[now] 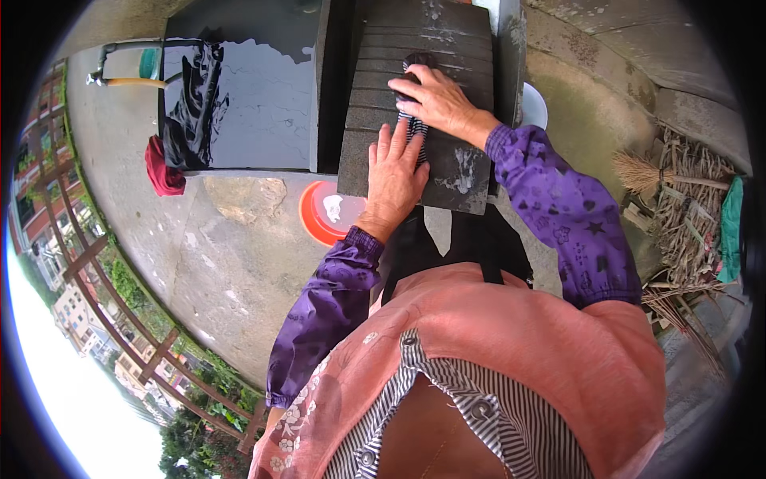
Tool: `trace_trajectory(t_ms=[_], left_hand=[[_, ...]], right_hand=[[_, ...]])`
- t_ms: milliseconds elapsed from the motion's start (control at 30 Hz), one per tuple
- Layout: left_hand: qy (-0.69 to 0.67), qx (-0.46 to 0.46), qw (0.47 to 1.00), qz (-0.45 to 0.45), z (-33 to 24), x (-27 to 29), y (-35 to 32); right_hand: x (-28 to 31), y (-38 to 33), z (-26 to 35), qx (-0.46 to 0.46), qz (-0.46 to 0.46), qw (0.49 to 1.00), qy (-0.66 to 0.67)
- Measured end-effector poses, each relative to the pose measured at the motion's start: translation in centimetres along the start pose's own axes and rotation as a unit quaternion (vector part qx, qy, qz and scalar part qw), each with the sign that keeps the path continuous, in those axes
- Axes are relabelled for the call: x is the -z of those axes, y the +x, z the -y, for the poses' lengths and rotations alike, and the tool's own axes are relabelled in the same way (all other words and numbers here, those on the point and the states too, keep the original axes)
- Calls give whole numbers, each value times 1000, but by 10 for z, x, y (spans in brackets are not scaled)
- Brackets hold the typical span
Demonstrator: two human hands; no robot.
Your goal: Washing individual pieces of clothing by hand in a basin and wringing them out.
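A striped dark-and-white cloth (413, 124), its far end bunched and nearly black, lies on a dark slab (369, 153) cut with crosswise grooves, directly beneath both hands. The right hand (444, 104) is clamped on the far part of the cloth, fingers bent over the dark bunch, thumb beside them. The left hand (394, 182), just nearer the body, lies flat on the near part, its fingers straight and slightly apart. White suds streak the slab beyond the grip and to its near right.

Purple sleeves (550, 191) cover both forearms, printed with dark stars and flowers; small marks near the right elbow look like lettering, too small to read. Left of the grip, a dark trough (319, 88) holds greyish water with a black garment (191, 108) partly sunk in it. A red cloth (164, 168) hangs at the trough's near left corner. Nearer than the trough, left of the wrists, stands an orange basin (311, 215) with something white inside. Well to the right of the grip, a straw broom (638, 171) lies by bundled sticks (688, 211) and a green sheet (732, 231).
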State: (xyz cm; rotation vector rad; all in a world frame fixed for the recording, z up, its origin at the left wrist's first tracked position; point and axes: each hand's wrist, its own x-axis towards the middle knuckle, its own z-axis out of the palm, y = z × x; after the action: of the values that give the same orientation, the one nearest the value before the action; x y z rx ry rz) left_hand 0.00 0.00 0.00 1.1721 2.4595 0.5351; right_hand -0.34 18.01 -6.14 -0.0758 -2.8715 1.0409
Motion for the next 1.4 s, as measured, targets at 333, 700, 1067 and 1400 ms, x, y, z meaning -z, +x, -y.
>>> trace_trajectory(t_ms=[333,700,1067,1400], left_hand=[[6,-61,997,48,1,-8,-15],[-21,-46,999,15,8,-7,-23],[-14,-23,999,19,14,-17,-19],[15,-42,999,1,6,-21,-18]], right_hand=[[1,85,-80,-101,4,974,-205],[-10,34,-13,67,13,988,-140],[5,-5,32,59,110,992,13],[-11,108,-98,-77,19,985,-151]])
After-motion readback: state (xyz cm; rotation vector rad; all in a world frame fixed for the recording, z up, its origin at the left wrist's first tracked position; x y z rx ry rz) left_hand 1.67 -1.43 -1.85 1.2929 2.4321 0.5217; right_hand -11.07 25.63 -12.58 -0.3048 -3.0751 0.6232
